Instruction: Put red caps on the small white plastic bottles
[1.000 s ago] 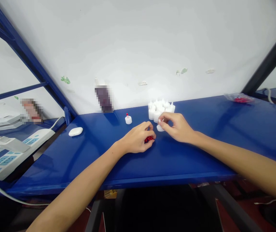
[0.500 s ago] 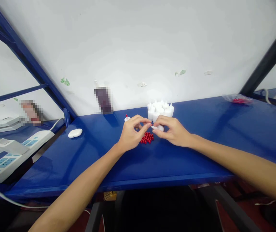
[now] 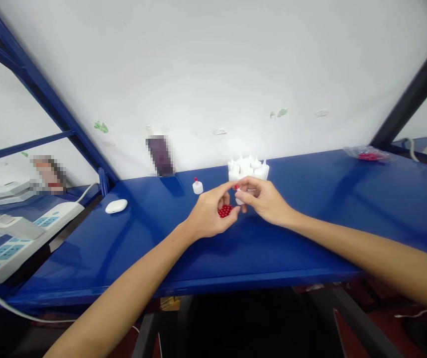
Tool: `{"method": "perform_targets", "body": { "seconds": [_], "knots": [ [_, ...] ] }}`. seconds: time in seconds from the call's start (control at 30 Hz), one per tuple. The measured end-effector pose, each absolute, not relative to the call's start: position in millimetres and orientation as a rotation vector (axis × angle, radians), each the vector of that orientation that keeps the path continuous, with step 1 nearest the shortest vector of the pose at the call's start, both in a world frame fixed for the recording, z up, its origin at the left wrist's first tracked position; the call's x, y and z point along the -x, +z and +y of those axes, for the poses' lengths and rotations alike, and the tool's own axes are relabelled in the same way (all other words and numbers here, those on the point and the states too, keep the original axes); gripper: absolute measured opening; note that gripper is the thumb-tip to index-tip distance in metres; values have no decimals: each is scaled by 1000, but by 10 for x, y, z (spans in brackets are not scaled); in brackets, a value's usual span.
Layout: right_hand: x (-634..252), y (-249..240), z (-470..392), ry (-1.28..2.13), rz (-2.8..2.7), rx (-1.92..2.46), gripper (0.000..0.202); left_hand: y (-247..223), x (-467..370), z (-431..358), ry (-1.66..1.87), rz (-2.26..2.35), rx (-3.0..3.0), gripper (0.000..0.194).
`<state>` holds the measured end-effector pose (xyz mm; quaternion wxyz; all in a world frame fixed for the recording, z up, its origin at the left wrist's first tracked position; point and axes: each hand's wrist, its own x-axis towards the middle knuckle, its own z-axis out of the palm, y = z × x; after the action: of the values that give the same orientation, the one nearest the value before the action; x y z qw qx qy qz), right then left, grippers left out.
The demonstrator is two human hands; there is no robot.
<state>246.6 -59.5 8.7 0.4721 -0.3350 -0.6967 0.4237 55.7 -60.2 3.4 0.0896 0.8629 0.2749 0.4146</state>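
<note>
A small white dropper bottle with a red cap on its tip is pinched in my right hand, held upright just above the table. My left hand is curved beside the bottle, thumb and index finger apart, their tips close to it. Whether those tips touch the bottle is hard to see. Between the left thumb and fingers shows a pile of small red caps on the table, partly hidden. Behind my hands stands a cluster of white bottles with bare pointed tips.
Another white bottle with a red cap stands left of the cluster on the blue table. A white earbud case lies farther left, near a power strip. A clear bag with red contents sits at the back right.
The bottle has turned from lying tilted to upright, its tip now bearing a red cap. My left fingers have spread apart from their pinch, and the left hand has moved slightly down.
</note>
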Motion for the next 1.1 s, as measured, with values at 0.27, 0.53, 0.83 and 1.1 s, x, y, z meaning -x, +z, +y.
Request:
{"method": "perform_targets", "body": {
  "seconds": [0.27,0.53,0.83,1.1],
  "knots": [
    [-2394,81,-644,1122,-1639,803,42,-5,-616,-517,1089,1062,-2762,29],
    [-2559,52,-549,915,-1767,856,28,75,-178,-222,1233,1227,-2578,24],
    [-2628,43,-507,810,-1863,884,20,111,248,44,1250,1406,-2508,26],
    [-2639,36,-509,713,-1973,886,15,-22,257,146,1324,1351,-2373,25]
  ]
}}
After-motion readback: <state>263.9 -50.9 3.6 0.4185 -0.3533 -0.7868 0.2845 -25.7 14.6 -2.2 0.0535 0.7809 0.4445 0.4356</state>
